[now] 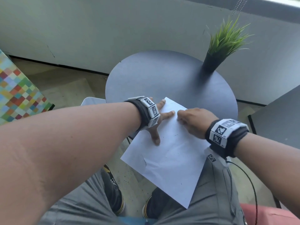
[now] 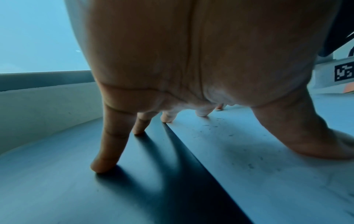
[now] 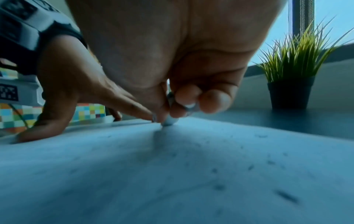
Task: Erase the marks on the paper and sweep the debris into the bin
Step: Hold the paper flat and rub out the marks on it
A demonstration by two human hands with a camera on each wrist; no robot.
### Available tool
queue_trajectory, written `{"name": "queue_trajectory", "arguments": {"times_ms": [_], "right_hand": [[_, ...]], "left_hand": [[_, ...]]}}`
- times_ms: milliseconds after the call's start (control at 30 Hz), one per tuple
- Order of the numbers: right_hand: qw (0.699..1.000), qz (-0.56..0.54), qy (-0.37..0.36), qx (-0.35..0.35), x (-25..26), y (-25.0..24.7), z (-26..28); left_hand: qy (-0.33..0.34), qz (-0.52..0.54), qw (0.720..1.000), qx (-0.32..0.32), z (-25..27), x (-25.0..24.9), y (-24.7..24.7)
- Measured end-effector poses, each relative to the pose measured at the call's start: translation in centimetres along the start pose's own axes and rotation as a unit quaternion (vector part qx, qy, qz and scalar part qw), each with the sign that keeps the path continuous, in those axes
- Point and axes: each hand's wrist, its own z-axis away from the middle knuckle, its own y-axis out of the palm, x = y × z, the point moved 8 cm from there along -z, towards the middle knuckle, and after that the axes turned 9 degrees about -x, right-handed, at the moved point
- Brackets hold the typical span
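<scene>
A white sheet of paper [image 1: 170, 153] lies on the round dark table [image 1: 162, 78], its near half hanging over the table's edge above my lap. My left hand [image 1: 159, 117] lies spread with straight fingers, thumb and two fingers pressing the paper's far left part, the other fingers [image 2: 103, 163] on the table. My right hand [image 1: 193, 119] pinches a small white eraser [image 3: 169, 121], its tip touching the paper near the far corner. Dark crumbs of debris [image 3: 283, 195] are scattered over the sheet. In the left wrist view the paper [image 2: 258, 159] shows faint specks.
A potted grass-like plant [image 1: 217, 52] stands at the table's far right. A white bin rim [image 1: 90, 101] shows on the floor left of the table. A multicoloured checked surface [image 1: 17, 91] is at far left, a grey tabletop [image 1: 279, 117] at right.
</scene>
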Motion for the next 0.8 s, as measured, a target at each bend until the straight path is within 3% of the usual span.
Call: {"name": "queue_trajectory", "arguments": {"times_ms": [67, 167, 333, 467, 533, 600, 633, 733, 800], "right_hand": [[1.0, -0.005, -0.01, -0.003, 0.8, 0.2, 0.3], [0.992, -0.032, -0.117, 0.042, 5.9, 1.7, 2.4], [1.0, -0.005, -0.001, -0.009, 0.0, 0.2, 0.3], [0.99, -0.04, -0.127, 0.054, 6.3, 1.5, 2.6], [0.996, -0.03, -0.071, 0.046, 3.7, 0.8, 1.7], [1.0, -0.004, 0.002, -0.004, -0.1, -0.2, 0.4], [1.0, 0.001, 0.004, -0.01, -0.3, 0.1, 0.4], [0.993, -0.016, -0.111, 0.035, 5.4, 1.3, 2.3], [0.992, -0.032, -0.111, 0.053, 5.5, 1.3, 2.8]], "left_hand": [[-0.005, -0.005, 1.0, 0.004, 0.2, 0.0, 0.0], [-0.005, -0.012, 1.0, 0.004, 0.2, -0.1, 0.0], [0.0, -0.006, 1.0, 0.0, 0.2, -0.1, -0.1], [-0.007, -0.009, 1.0, 0.004, 0.2, -0.1, -0.1], [-0.007, -0.003, 1.0, 0.005, 0.2, -0.2, -0.1], [-0.01, 0.003, 1.0, 0.006, 0.2, -0.2, -0.1], [-0.011, 0.002, 1.0, 0.008, 0.2, -0.2, -0.1], [-0.013, -0.007, 1.0, 0.006, 0.2, -0.2, -0.2], [-0.013, -0.007, 1.0, 0.005, 0.1, -0.1, -0.1]]}}
